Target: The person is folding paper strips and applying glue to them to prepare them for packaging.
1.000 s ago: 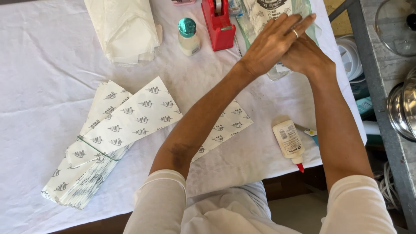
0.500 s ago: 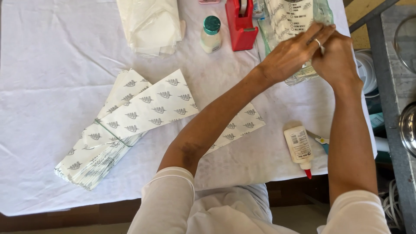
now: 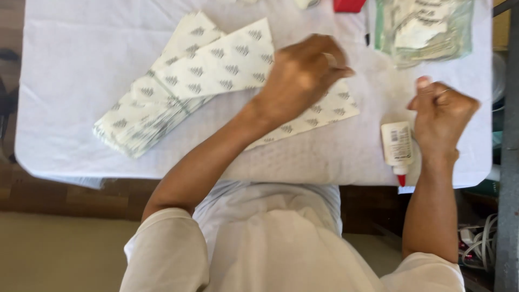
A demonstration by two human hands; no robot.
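Observation:
My left hand point(image 3: 303, 75) hangs over a white sheet with a grey tree pattern point(image 3: 232, 62) near the table's middle. Its fingers are curled down and blurred, so any grip on the paper is unclear. My right hand point(image 3: 443, 111) is a closed fist with the thumb up, at the right side of the table, with nothing visible in it. A white glue bottle with a red tip point(image 3: 397, 146) lies just left of that fist, tip toward me. A fanned stack of the same patterned paper point(image 3: 151, 108) lies at the left.
A white cloth covers the table point(image 3: 70, 59). A clear plastic packet of white papers point(image 3: 427, 30) lies at the far right. A red tape dispenser point(image 3: 348, 4) shows at the top edge. Cables point(image 3: 476, 238) hang below the table's right end.
Both hands have left the plastic packet and come toward me. The left hand is now over the patterned paper, the right beside the glue bottle. The camera has tilted nearer.

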